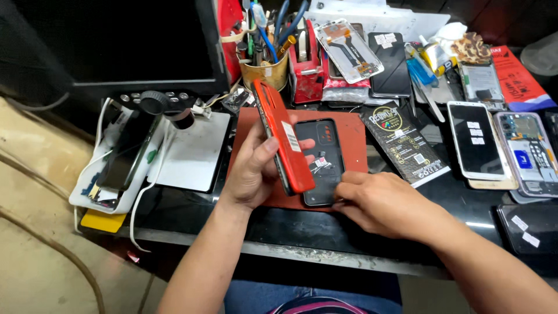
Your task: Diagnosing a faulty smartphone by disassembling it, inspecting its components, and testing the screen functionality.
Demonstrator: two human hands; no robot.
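My left hand (pixel 251 168) grips a red smartphone (pixel 283 139), held upright on its edge over a dark red work mat (pixel 353 145). Flat on the mat lies a black phone back cover (pixel 320 163), its inner side up with small stickers on it. My right hand (pixel 381 203) rests at the cover's lower right edge, fingers curled and touching it. I cannot tell whether they hold anything small.
A monitor (pixel 116 40) and a microscope stand (pixel 168 107) are at the left. A tool cup (pixel 265 72), a red tool holder (pixel 306 70), several phones and opened phone bodies (pixel 475 142) and a black packet (pixel 404 142) crowd the black bench.
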